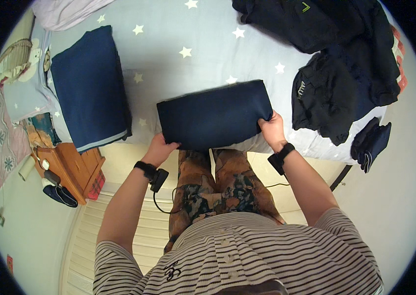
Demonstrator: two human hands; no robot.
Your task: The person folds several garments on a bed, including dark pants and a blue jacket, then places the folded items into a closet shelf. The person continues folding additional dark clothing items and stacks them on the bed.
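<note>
A folded navy garment lies in front of me at the near edge of the bed, its long side running left to right. My left hand grips its near left corner, thumb on top. At the right end, my right hand pinches the garment's side edge, thumb on top and fingers hidden beneath. Off to the left rests a larger folded navy garment with a pale stripe along its near edge. I cannot tell exactly what kind of garment either one is.
A bed sheet printed with stars covers the bed. Black clothes are heaped at the right, beside a small folded dark item at the bed's edge. A wooden nightstand stands at the left. Cables run from my wrist straps.
</note>
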